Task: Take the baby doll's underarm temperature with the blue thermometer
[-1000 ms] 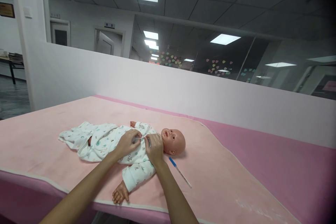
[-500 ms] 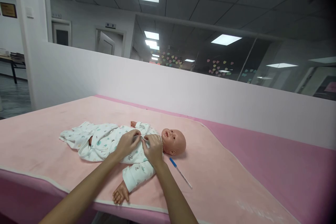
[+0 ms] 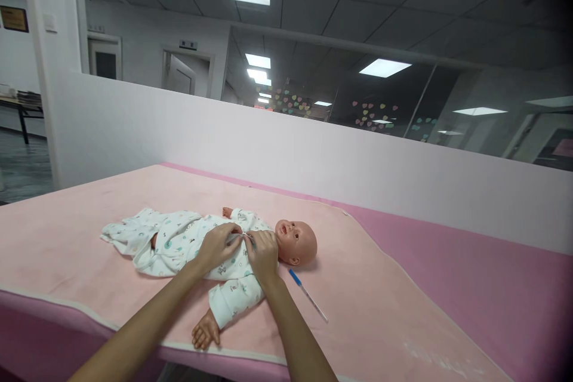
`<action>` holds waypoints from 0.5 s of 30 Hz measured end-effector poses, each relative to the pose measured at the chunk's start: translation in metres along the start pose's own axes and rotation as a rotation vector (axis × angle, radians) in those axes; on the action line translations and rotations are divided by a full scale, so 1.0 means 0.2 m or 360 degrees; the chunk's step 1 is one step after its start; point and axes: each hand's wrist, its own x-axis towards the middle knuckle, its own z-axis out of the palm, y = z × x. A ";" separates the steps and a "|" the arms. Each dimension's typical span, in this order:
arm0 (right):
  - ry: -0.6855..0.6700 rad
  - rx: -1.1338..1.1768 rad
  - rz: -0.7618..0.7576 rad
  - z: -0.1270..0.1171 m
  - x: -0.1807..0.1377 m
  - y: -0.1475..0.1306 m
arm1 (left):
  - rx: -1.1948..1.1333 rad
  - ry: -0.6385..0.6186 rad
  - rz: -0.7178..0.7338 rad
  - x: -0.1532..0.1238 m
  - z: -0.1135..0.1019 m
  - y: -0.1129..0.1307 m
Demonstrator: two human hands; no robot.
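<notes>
A baby doll (image 3: pixel 298 242) lies on its back, head to the right, dressed in a white printed romper (image 3: pixel 183 239). Over the doll's chest, my left hand (image 3: pixel 219 246) pinches the romper's front edge between thumb and fingers. My right hand (image 3: pixel 263 253) is closed on the same edge nearer the neck, its fingertips close to those of the left. A thin white strip of the cloth shows raised between the two hands. Any fastener there is too small to make out. The doll's near arm points toward me, its hand (image 3: pixel 206 329) bare.
A thermometer-like stick with a blue end (image 3: pixel 308 295) lies beside the doll's head. Underneath is a pink padded mat (image 3: pixel 380 310) with a pale border along its front edge. Behind it rises a white low wall (image 3: pixel 313 155) with glass above.
The two hands' fingertips have drawn slightly closer together at the romper's front, and the gap of raised cloth between them has narrowed. The doll and stick have not moved.
</notes>
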 end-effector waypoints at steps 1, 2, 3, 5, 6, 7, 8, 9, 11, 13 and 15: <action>-0.0008 0.0004 0.0003 0.00 0.00 0.00 | 0.0027 0.0014 0.0002 0.00 0.00 0.00; -0.0016 0.0005 0.0003 0.00 0.00 0.00 | 0.0055 0.0031 0.0005 0.00 0.00 0.00; -0.0023 0.0002 0.0000 0.00 0.00 0.00 | 0.0082 0.0046 0.0006 0.00 0.00 0.00; -0.0029 -0.0014 -0.0012 0.00 0.00 0.00 | 0.0119 0.0075 -0.0001 0.00 0.01 0.00; -0.0026 -0.0021 -0.0021 0.00 0.00 -0.01 | 0.0129 0.0090 -0.0010 0.00 0.01 0.00; -0.0020 -0.0026 -0.0031 0.00 0.00 -0.01 | 0.0137 0.0106 -0.0021 0.00 0.01 0.00; -0.0010 -0.0028 -0.0041 0.00 0.00 -0.01 | 0.0144 0.0123 -0.0032 0.00 0.02 0.00; 0.0000 -0.0027 -0.0048 0.00 0.00 -0.01 | 0.0151 0.0141 -0.0037 0.00 0.02 0.00; 0.0020 -0.0021 -0.0052 -0.01 0.00 -0.01 | 0.0172 0.0173 -0.0031 0.00 0.02 0.00; 0.0039 -0.0016 -0.0041 -0.01 0.00 -0.01 | 0.0212 0.0180 0.0010 0.00 0.01 0.00; 0.0055 -0.0015 -0.0023 -0.01 0.00 -0.01 | 0.0268 0.0171 0.0064 0.00 -0.01 0.00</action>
